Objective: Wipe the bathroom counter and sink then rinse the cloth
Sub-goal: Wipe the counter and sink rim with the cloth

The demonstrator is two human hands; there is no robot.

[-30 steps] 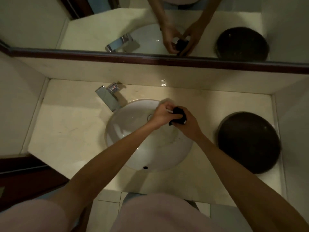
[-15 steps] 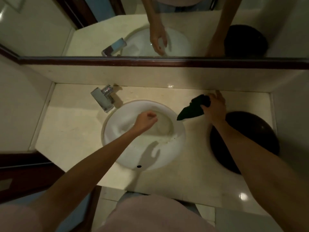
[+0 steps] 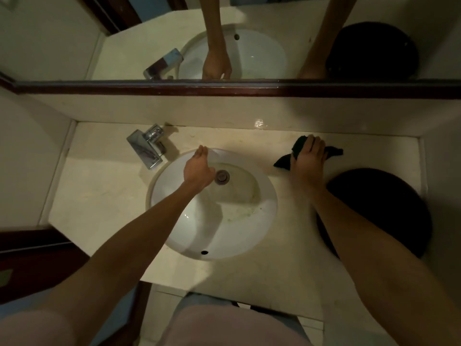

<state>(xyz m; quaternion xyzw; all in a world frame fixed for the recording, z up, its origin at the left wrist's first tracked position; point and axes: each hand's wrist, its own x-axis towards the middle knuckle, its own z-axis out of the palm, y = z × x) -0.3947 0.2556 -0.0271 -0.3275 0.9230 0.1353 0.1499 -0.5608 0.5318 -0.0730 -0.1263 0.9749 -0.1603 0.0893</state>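
A dark cloth (image 3: 283, 163) lies flat on the cream counter (image 3: 99, 193), at the back right of the white sink (image 3: 264, 196). My right hand (image 3: 308, 158) presses down on the cloth, fingers spread over it, and covers its middle. My left hand (image 3: 198, 169) hovers over the back of the basin near the drain plug (image 3: 222, 176), fingers loosely curled, holding nothing. The basin shows faint greenish streaks near its right side.
A chrome tap (image 3: 147, 148) stands at the sink's back left. A large dark round object (image 3: 384, 208) sits on the counter at the right, under my right forearm. A mirror with a dark wooden frame (image 3: 249, 88) runs along the back wall.
My right hand carried the cloth from over the sink to the back right counter and pressed it flat. My left hand let go of the cloth and stayed over the basin.
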